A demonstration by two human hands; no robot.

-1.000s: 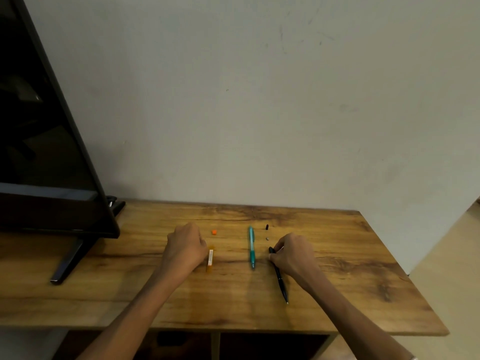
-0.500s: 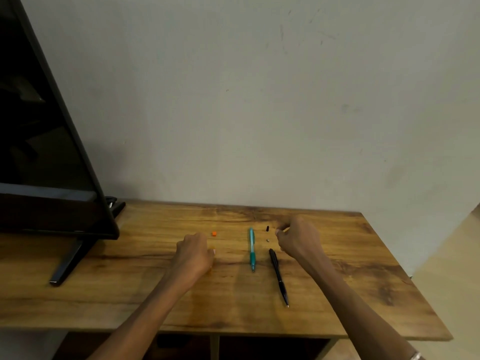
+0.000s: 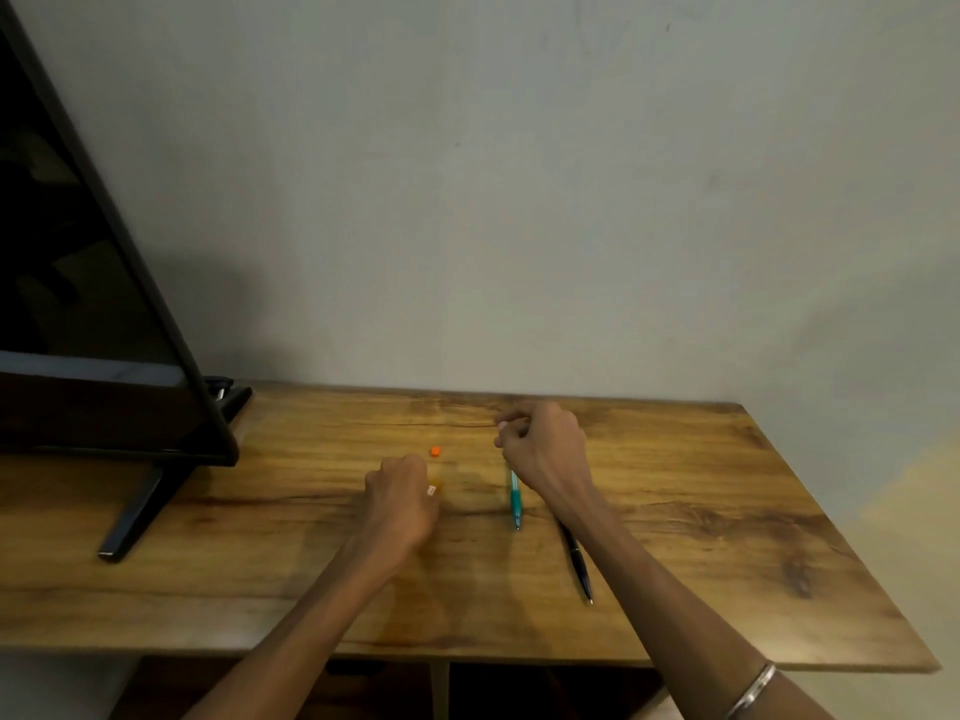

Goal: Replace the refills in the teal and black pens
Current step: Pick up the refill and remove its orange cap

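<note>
**Teal pen lies directly under the right hand**

The slim teal plastic pen (image 3: 515, 498) is laid lengthwise, away from the person, on the wooden table (image 3: 727, 511); its far end is hidden beneath the right hand (image 3: 543, 449), whose curled fingers may pinch something unseen. The black pen (image 3: 576, 561) is angled alongside. The left hand (image 3: 402, 498) is clenched round a small white-tipped piece

Head view looks forward-down (slightly high) onto wooden table (image 3: 675, 511).

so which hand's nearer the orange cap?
Left. The left hand sits just below and left of the orange cap, nearly touching. The right hand is farther off to its right, above the teal pen.
</note>
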